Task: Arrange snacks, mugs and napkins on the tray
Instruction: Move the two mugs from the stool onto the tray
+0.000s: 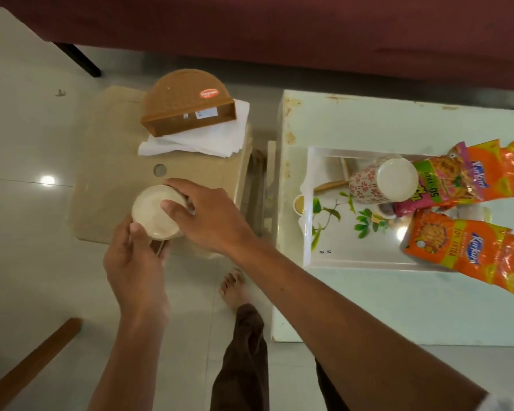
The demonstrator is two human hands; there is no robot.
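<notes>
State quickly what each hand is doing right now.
Left hand: holding the mug at its near side.
Right hand: gripping the same mug, thumb on top.

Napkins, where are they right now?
Head view, left side: the napkins lie on the beige stool, partly under the brown holder, beyond the held mug, not on the tray.

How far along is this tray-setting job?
Partly done: one floral mug and the snack packets already lie on the tray. In hand: the left hand and right hand grip a second mug. Left: that mug and the napkins under the brown holder.
</notes>
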